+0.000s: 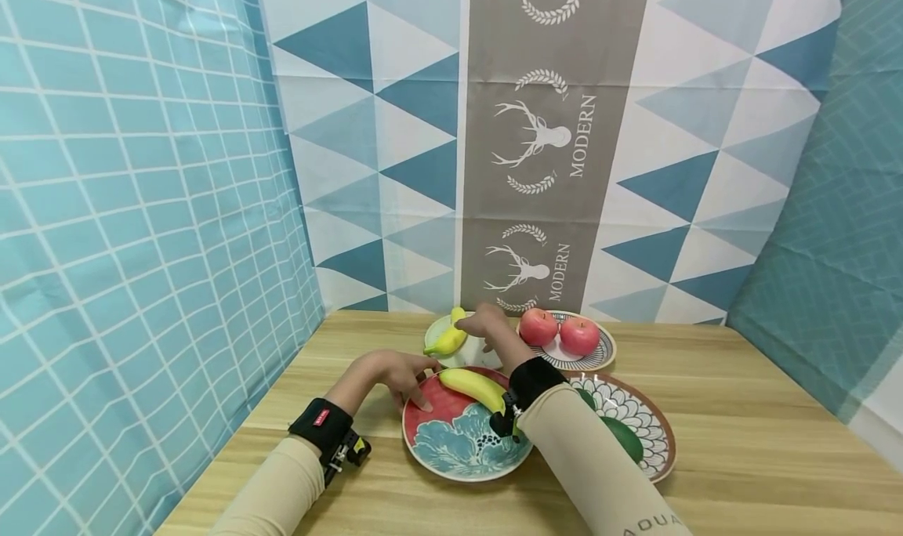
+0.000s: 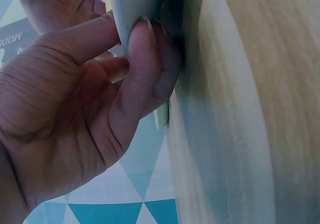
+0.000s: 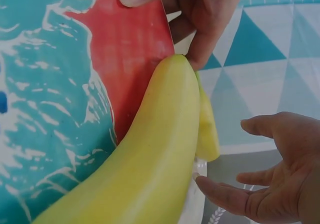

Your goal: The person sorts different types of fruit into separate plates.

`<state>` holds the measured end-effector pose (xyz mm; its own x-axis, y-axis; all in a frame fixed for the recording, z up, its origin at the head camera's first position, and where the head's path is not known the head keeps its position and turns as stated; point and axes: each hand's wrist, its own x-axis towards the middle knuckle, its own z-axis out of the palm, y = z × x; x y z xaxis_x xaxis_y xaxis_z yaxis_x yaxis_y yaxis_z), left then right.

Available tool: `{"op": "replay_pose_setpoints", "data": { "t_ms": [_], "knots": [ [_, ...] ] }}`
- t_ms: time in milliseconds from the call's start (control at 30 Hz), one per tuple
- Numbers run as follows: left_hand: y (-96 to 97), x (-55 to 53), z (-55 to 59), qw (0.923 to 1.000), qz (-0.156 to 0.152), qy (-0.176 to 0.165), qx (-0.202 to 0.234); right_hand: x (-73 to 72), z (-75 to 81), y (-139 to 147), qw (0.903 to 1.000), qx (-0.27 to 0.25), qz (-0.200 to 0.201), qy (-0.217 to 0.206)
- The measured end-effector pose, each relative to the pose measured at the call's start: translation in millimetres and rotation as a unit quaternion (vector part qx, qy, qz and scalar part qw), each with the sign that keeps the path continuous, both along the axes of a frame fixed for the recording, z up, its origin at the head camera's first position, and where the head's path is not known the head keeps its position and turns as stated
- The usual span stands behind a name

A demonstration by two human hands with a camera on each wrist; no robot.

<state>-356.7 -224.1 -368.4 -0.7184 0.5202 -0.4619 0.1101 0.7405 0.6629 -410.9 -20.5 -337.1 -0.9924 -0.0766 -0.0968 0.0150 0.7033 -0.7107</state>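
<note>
My left hand (image 1: 398, 373) grips the left rim of a red plate with a blue flower (image 1: 458, 446), thumb on its upper face and fingers curled beneath. A yellow banana (image 1: 471, 385) lies on this plate; it fills the front of the right wrist view. Behind it, a second banana (image 1: 447, 340) rests on a small white plate (image 1: 471, 354). Reaching over to that white plate is my right hand (image 3: 280, 169), thumb and fingers spread apart close beside the second banana, nothing between them.
Two red apples (image 1: 560, 332) sit on a patterned plate (image 1: 605, 353) at the back right. Nearer, a brown-rimmed plate (image 1: 659, 422) holds green fruit (image 1: 624, 440), partly hidden by the right sleeve (image 1: 585, 442). Patterned cloths hang behind and beside the wooden table (image 1: 762, 442).
</note>
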Motion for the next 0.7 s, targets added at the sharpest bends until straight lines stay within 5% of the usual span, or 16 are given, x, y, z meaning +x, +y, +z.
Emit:
{"op": "replay_pose_setpoints", "data": {
  "t_ms": [700],
  "knots": [
    [0.9, -1.9, -0.6, 1.0, -0.002, 0.0, -0.003, -15.0, -14.0, -11.8, 0.9891, -0.115, -0.058, -0.071]
  ]
}}
